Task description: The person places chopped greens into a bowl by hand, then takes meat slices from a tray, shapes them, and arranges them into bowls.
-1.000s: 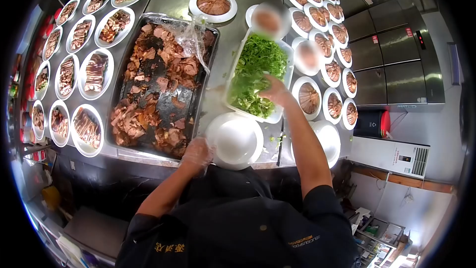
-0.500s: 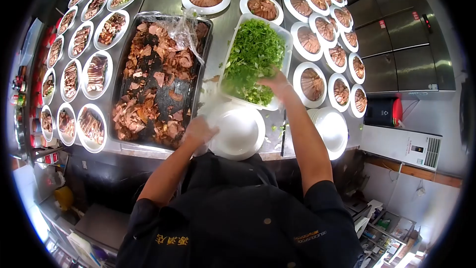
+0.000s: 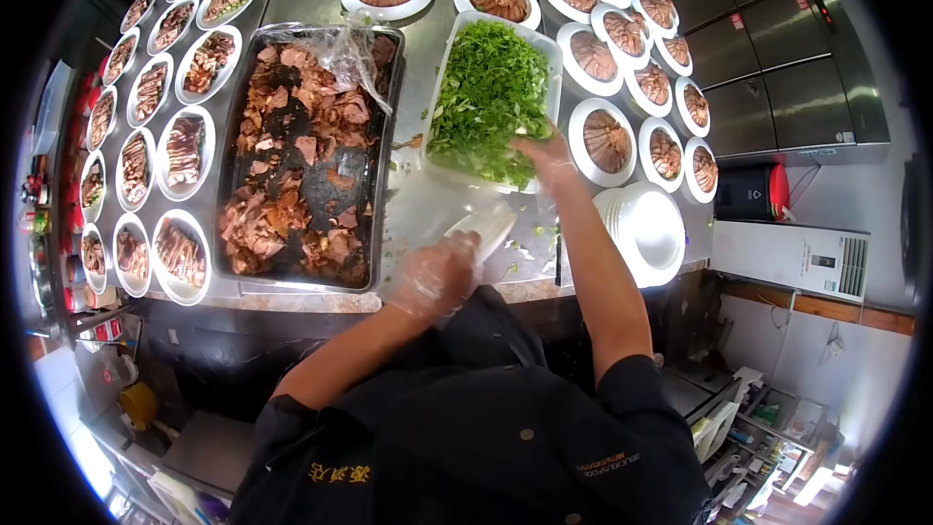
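My left hand [image 3: 434, 275], in a clear plastic glove, is closed around the edge of a white plate [image 3: 489, 230]. The plate is steeply tilted above the counter's front edge; I cannot tell if several are nested. At the near right corner of a white plastic container [image 3: 465, 178] is my right hand [image 3: 546, 157], also gloved. Its fingers are curled in at the corner, against the chopped green herbs [image 3: 491, 87] that fill the container. What they pinch, greens or rim, is hidden. On the left lies a black tray [image 3: 373, 233] of cut brown meat [image 3: 316, 151].
A stack of white plates [image 3: 651, 238] stands right of my right arm. Plates of sliced meat [image 3: 603, 143] crowd the right side, others [image 3: 182, 258] the left. Crumpled plastic film [image 3: 350, 58] lies on the tray's far end. Green scraps [image 3: 515, 267] dot the steel counter.
My left hand has taken hold of the white plate, lifting and tilting it off the counter. My right hand has drawn slightly back to the container's corner. The view has shifted a little.
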`<state>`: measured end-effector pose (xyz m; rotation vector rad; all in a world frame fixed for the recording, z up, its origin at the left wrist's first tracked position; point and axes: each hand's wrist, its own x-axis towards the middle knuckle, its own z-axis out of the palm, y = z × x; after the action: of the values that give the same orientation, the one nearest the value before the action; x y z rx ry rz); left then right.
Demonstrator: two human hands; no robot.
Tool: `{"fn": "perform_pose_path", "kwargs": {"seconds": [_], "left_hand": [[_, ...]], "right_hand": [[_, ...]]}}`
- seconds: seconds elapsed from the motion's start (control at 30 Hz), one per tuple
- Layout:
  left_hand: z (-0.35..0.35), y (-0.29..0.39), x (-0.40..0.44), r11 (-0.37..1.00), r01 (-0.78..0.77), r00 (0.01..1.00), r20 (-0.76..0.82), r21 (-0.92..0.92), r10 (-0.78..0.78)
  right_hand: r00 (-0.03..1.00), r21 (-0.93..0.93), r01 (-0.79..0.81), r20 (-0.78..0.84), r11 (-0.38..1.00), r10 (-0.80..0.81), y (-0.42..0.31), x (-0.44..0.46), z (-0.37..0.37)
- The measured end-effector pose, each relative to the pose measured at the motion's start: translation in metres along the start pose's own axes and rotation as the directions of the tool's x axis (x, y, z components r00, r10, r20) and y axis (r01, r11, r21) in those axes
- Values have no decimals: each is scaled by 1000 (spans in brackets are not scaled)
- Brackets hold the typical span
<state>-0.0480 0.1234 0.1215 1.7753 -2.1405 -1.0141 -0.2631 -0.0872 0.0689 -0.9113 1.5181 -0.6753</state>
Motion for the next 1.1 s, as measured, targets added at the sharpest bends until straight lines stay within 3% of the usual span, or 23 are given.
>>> {"fn": "perform_pose_path", "kwargs": {"seconds": [0.03,0.1,0.13,0.2,0.23,0.3,0.37,0.4,0.47,0.53,0.57,0.67,0.73,0.77,0.8,0.83,0.87,0.9,0.97,1.1], "left_hand": [[3,2,0,1000,-3,1000,-3,4,3],[11,3,-1,975,-194,974,-98,105,204],[10,-1,-2,974,-199,972,-101,108,210],[0,-19,-5,971,-187,947,-290,-146,139],[-1,-27,-5,971,-188,946,-293,-147,139],[10,-52,-1,960,116,946,-265,-257,-185],[48,-99,0,928,161,931,-260,-335,-255],[63,-116,-1,883,275,914,-180,-380,-362],[74,-134,-4,805,437,879,0,-402,-477],[65,-128,-5,810,442,882,21,-386,-471],[62,-124,-6,819,441,886,37,-366,-461],[61,-127,-2,873,413,906,13,-258,-424],[39,-116,-3,892,425,905,59,-156,-421],[33,-111,-4,903,425,902,104,-54,-419],[35,-108,-2,904,425,902,104,-51,-419],[36,-104,-1,968,234,968,-75,-86,-240],[38,-100,1,996,30,966,-255,-84,-51],[52,-99,8,996,29,966,-256,-81,-49],[99,-102,32,787,-198,866,-480,-584,-139],[137,-97,57,805,-227,795,-582,-549,-173]], "right_hand": [[1000,3,5,0,1000,-5,2,0,-2],[998,7,57,23,998,-58,3,-3,-6],[998,8,64,20,998,-64,3,-5,-8],[991,131,120,37,984,-125,2,-10,-10],[991,128,121,37,984,-127,-9,-24,-10],[989,-124,143,54,982,-138,-30,-52,-11],[983,-187,165,106,968,-147,-25,-65,-14],[973,-192,184,172,964,-151,-24,-78,-14],[957,-320,35,283,947,60,-20,-98,-8],[912,-440,101,399,892,94,1,-120,7],[905,-604,244,423,759,46,36,-116,8],[869,-597,242,484,765,103,97,-118,39],[853,-752,492,516,440,-71,119,-119,63],[853,-750,491,516,443,-72,126,-117,69],[874,-802,475,478,362,-87,129,-116,74],[891,-847,453,441,279,-108,132,-114,79],[894,-846,447,435,291,-109,133,-112,84],[894,-845,448,435,292,-112,134,-111,88],[855,-828,514,472,224,-214,137,-109,91],[834,-781,551,502,294,-231,127,-124,75]]}}
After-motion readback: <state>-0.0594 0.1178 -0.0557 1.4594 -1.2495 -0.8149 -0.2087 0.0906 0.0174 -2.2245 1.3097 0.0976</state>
